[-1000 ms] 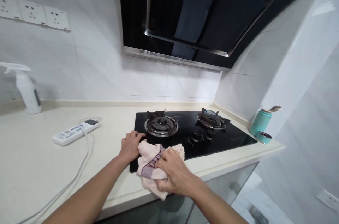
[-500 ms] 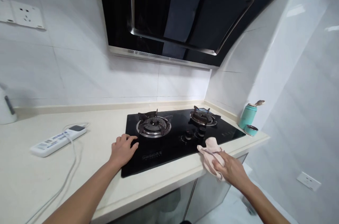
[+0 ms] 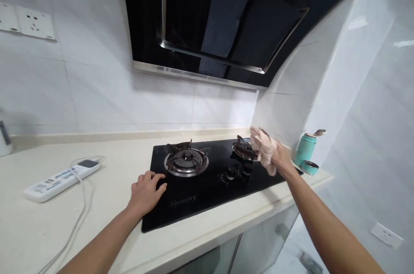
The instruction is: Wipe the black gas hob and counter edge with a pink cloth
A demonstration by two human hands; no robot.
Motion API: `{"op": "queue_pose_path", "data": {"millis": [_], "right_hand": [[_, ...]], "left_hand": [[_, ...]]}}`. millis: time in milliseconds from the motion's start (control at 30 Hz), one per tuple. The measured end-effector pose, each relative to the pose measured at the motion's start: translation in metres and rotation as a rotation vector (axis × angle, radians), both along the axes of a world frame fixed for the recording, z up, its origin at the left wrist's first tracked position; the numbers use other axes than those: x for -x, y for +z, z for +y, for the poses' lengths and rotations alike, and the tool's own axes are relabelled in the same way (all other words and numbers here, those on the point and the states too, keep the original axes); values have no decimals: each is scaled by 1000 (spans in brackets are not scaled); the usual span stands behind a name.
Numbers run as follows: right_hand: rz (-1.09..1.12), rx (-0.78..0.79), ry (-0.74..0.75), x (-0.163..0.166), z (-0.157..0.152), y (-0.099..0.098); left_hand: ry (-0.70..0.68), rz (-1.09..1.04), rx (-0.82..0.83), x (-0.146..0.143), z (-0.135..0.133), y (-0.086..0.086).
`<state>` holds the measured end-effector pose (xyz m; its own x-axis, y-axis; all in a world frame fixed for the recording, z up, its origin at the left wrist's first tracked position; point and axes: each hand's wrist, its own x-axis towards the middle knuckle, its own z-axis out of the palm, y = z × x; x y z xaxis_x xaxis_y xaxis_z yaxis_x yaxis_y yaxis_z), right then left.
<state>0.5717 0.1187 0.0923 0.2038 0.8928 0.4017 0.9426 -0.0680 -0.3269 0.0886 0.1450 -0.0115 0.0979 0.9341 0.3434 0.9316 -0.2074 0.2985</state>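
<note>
A black glass gas hob [image 3: 207,190] with two burners is set in the cream counter [image 3: 106,205]. My left hand [image 3: 146,192] rests flat at the hob's front left corner, fingers spread, holding nothing. My right hand [image 3: 280,158] is raised over the hob's right side, beside the right burner [image 3: 243,150]. It is closed on a crumpled pale pink cloth [image 3: 263,148], which sticks out to the left of the hand. The left burner [image 3: 186,162] and two knobs [image 3: 238,172] lie between my hands.
A white power strip [image 3: 61,175] with its cable lies on the counter at the left. A teal can [image 3: 305,149] and its lid [image 3: 309,167] stand at the right corner. A black range hood [image 3: 233,19] hangs above. Wall sockets [image 3: 26,21] sit at the upper left.
My right hand has carried the cloth from the hob's front left edge across the front to the right, then up beside the right burner. My left hand has stayed at the left corner.
</note>
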Motion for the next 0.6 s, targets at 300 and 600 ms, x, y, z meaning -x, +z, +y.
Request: {"op": "queue_pose_path", "data": {"millis": [300, 600], "right_hand": [[-190, 409, 23, 49, 85, -36], [-190, 454, 348, 65, 95, -44]], "left_hand": [[7, 14, -12, -1, 1, -3], [-4, 15, -5, -1, 0, -2]]}}
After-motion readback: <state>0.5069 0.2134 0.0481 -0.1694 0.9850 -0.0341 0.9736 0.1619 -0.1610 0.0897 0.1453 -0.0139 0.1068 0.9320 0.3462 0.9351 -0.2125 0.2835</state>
